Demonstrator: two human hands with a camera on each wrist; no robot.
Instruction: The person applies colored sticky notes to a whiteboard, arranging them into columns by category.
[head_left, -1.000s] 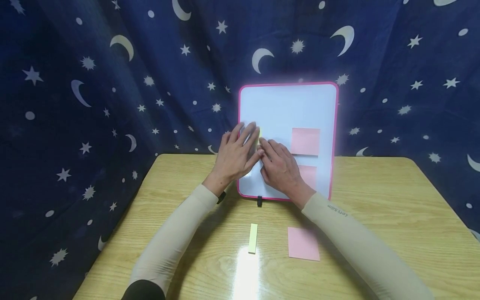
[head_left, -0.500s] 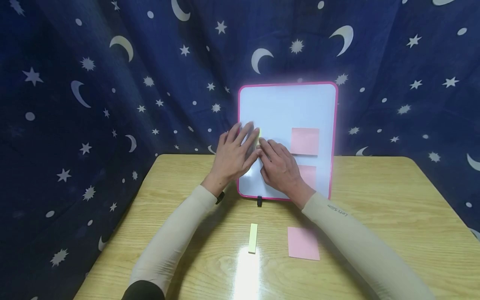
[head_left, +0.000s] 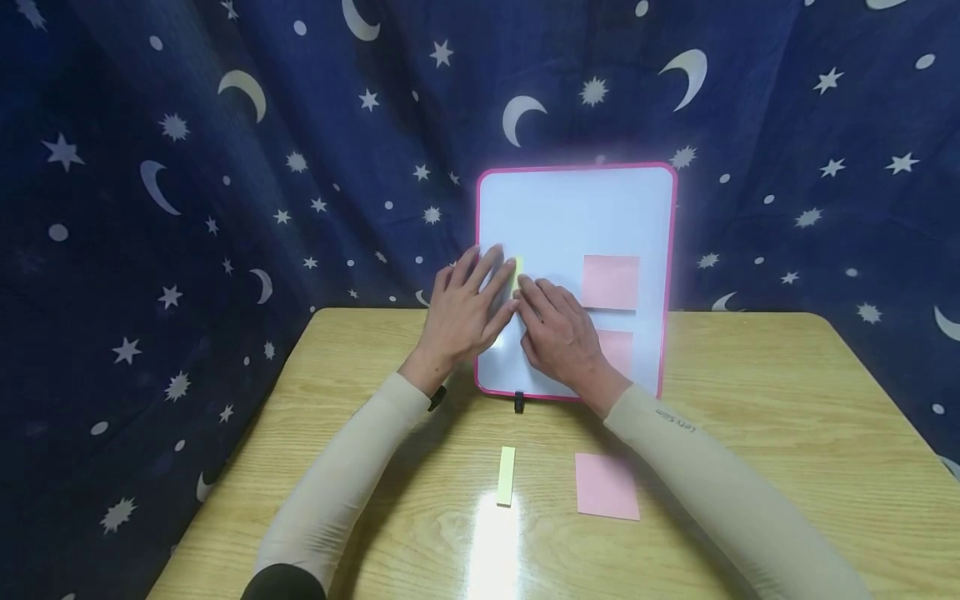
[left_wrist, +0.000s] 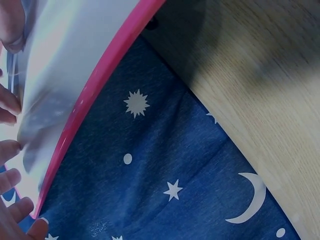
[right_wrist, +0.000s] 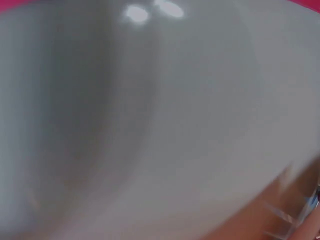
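A whiteboard [head_left: 555, 208] with a pink rim stands upright on the table. My left hand [head_left: 467, 312] lies against its left part with the fingers spread, and some fingertips reach the left rim. A yellow sticky-note strip [head_left: 519, 265] shows between my two hands on the board, mostly covered by fingers. My right hand [head_left: 562, 333] has its fingertips at the strip, its fingers slightly bent and close together. The left wrist view catches several fingertips [left_wrist: 10, 179] by the board's face. Mostly blurred white board fills the right wrist view.
Two pink sticky notes [head_left: 611, 283] are on the board's right side, the lower one partly behind my right hand. A yellow strip pad [head_left: 506, 477] and a pink square pad [head_left: 607, 487] lie on the table [head_left: 787, 417]. A small black clip [head_left: 519, 402] sits at the board's bottom edge.
My left hand has slid slightly to the left, uncovering a little more of the yellow strip. The right hand stays almost still at the strip.
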